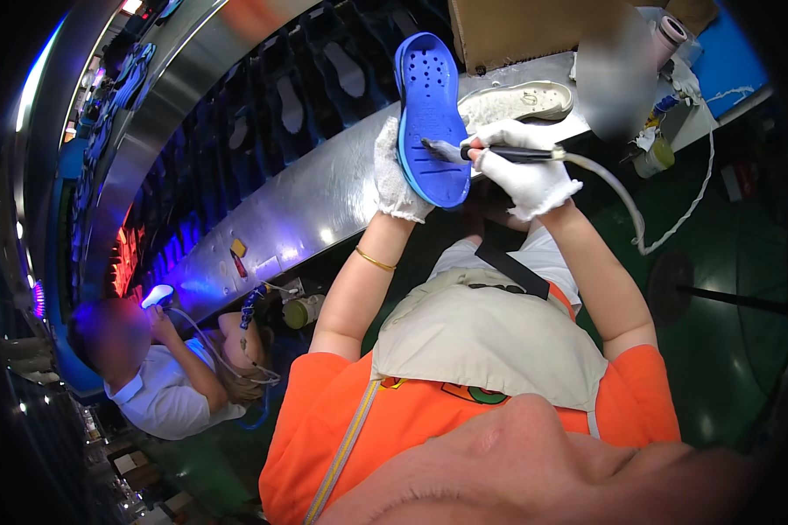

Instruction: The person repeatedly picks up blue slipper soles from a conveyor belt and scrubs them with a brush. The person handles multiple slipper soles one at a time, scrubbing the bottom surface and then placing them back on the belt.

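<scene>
My left hand (pixel 396 171), in a white knit glove, grips a blue shoe sole (pixel 431 114) by its left edge and holds it upright, inner face toward me. My right hand (pixel 524 166), also gloved in white, is closed around a black-handled brush tool (pixel 508 154) with a pale hose (pixel 639 219) trailing off to the right. The brush tip (pixel 438 149) touches the lower middle of the blue sole. Both hands hover above the curved metal conveyor ledge (pixel 306 201).
A white shoe sole (pixel 517 101) lies on the ledge behind my hands, next to a cardboard box (pixel 534 31). Dark sole-shaped carriers (pixel 289 105) line the conveyor. A small jar (pixel 661 156) stands at right. Another person (pixel 162 376) sits at lower left.
</scene>
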Demonstrator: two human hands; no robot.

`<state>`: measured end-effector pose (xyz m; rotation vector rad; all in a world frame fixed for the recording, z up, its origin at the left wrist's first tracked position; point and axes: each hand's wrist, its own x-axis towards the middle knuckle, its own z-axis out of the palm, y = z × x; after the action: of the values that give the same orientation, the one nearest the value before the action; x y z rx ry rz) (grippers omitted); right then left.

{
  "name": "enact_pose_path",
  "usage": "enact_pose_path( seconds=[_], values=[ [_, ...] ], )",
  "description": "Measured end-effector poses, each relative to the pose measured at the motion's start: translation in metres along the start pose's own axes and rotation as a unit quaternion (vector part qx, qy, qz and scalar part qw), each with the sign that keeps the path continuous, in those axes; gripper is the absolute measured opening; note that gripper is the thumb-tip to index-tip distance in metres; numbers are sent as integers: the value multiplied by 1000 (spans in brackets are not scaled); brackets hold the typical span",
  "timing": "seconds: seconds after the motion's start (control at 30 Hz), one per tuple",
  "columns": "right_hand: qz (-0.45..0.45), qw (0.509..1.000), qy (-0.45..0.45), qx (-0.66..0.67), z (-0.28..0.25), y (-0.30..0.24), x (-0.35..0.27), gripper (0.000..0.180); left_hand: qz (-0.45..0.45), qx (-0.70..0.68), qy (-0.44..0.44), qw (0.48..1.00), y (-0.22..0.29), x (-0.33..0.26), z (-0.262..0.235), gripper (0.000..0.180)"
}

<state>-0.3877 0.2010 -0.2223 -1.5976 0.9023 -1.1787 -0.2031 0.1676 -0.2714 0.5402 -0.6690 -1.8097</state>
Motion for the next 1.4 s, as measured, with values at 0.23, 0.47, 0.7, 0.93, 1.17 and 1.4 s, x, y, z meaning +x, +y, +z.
enact_pose_path(
  seconds=[0.23, 0.47, 0.7, 0.93, 1.17, 1.4],
  values=[
    [3, 995, -60, 84, 18, -5, -11, 8, 11, -176, -13, 984, -9, -8, -4, 47],
    [-147, 984, 91, -37, 20, -7, 9, 7, -13, -165, 27, 986, -12, -15, 17, 50],
    [-4, 971, 137, 196, 7, 2, 19, 11, -27, -206, 14, 978, -10, -20, 25, 49],
    [-25, 994, 89, 54, 18, 2, 23, 9, -37, -226, -52, 972, -10, -21, 31, 45],
    [-4, 972, 167, 166, -4, 23, 53, 13, -57, -127, -21, 990, -9, -24, 23, 61],
    [-27, 984, -44, 170, -17, 12, 33, 16, -45, -34, 21, 998, 5, -6, 8, 69]
  ],
)
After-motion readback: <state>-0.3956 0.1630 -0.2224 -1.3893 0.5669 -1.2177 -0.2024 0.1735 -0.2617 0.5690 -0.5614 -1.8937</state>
